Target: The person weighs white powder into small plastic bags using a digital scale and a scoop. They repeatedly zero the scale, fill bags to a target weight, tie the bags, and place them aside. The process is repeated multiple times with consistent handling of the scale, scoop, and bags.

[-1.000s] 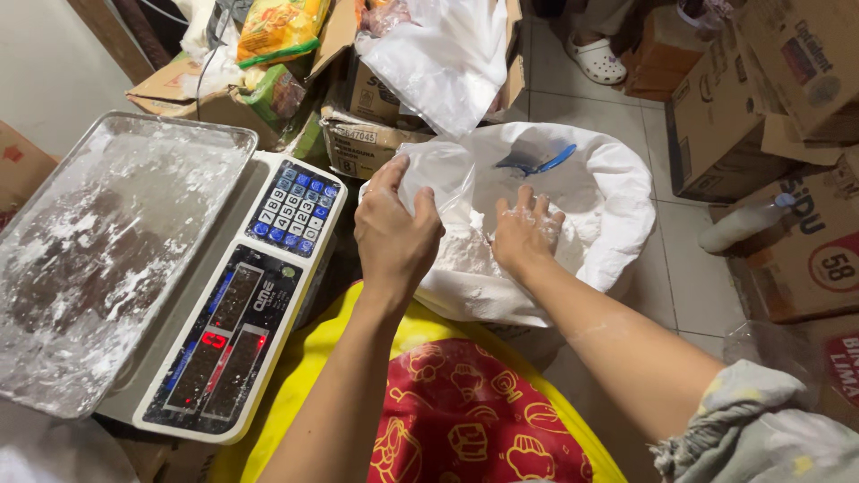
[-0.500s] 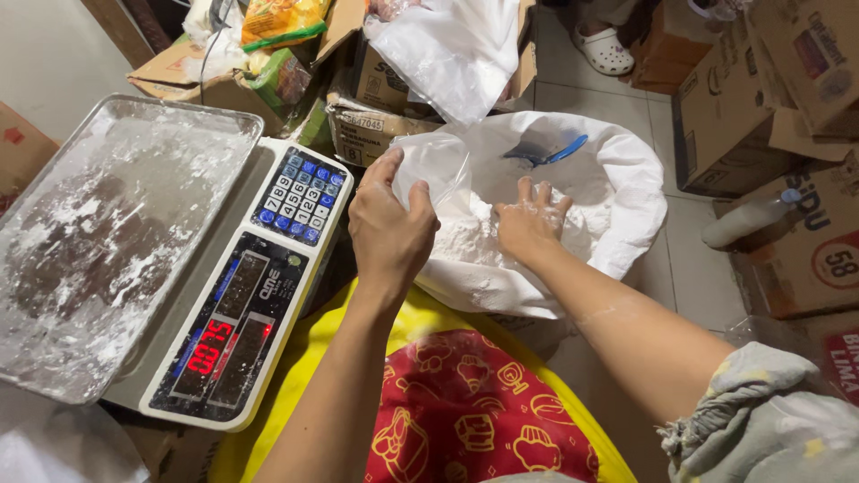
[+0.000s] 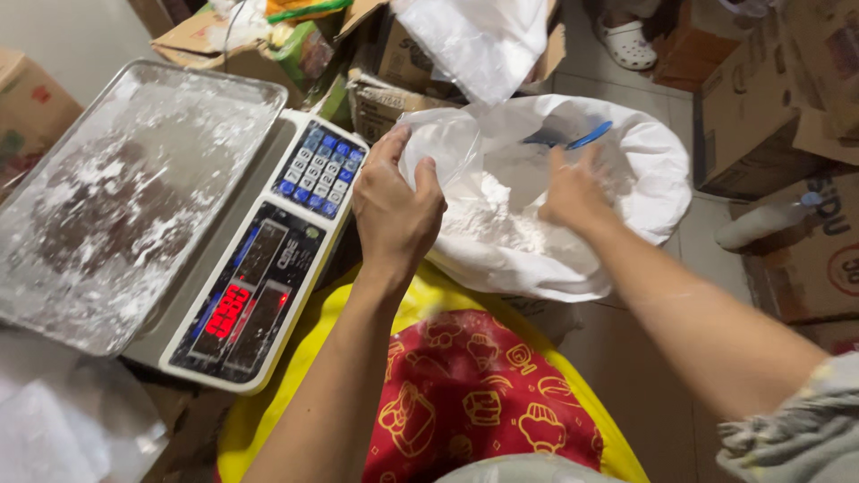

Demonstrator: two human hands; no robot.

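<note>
Your left hand point(image 3: 396, 215) has its fingers pinched on the rim of a thin clear bag point(image 3: 445, 154), thumb on one side and the rest on the other, so the mouth stays up and open toward the flour. That bag sits at the near left edge of the big white sack point(image 3: 644, 161), just over its rolled-down rim, where anything that spills would fall back into the sack rather than on the floor.

Your right hand point(image 3: 573, 192) is over the white flour point(image 3: 488, 219) inside the sack, blurred in motion; its fingers look spread and loose, dusted white, and hold nothing that you can make out. A blue scoop point(image 3: 577, 139) lies at the far side of the sack, beyond that hand, not touched.

Left of the sack, close beside your left hand, stands the scale point(image 3: 268, 268), its red digits lit and its keypad toward the sack. The metal tray point(image 3: 134, 188) on it is smeared with flour and carries no bag now.

Cardboard boxes point(image 3: 761, 107) crowd the floor beyond and right of the sack, and a second clear bag point(image 3: 479, 40) hangs from the box behind it. Your red and yellow apron point(image 3: 456, 394) fills the bottom of the view.
</note>
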